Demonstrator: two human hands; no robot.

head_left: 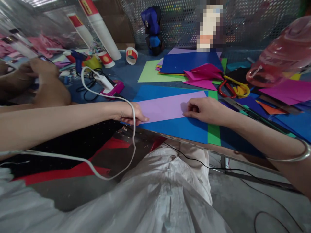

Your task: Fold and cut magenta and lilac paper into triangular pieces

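A lilac sheet of paper (167,106) lies on a blue sheet (184,127) near the table's front edge. My left hand (130,113) rests on the lilac sheet's left end, fingers pressed flat on it. My right hand (204,110) presses down on its right end with curled fingers. A white cable (132,129) runs over my left wrist. A green sheet (213,132) sticks out under the blue one, beside my right forearm.
Another person's hands (46,81) work at the far left. Behind lie stacked coloured papers (189,63), folded magenta paper (206,76), red and yellow scissors (233,89), paper cups (102,32), a tape roll (131,55), a glue gun (79,61) and a pink plastic bottle (282,55).
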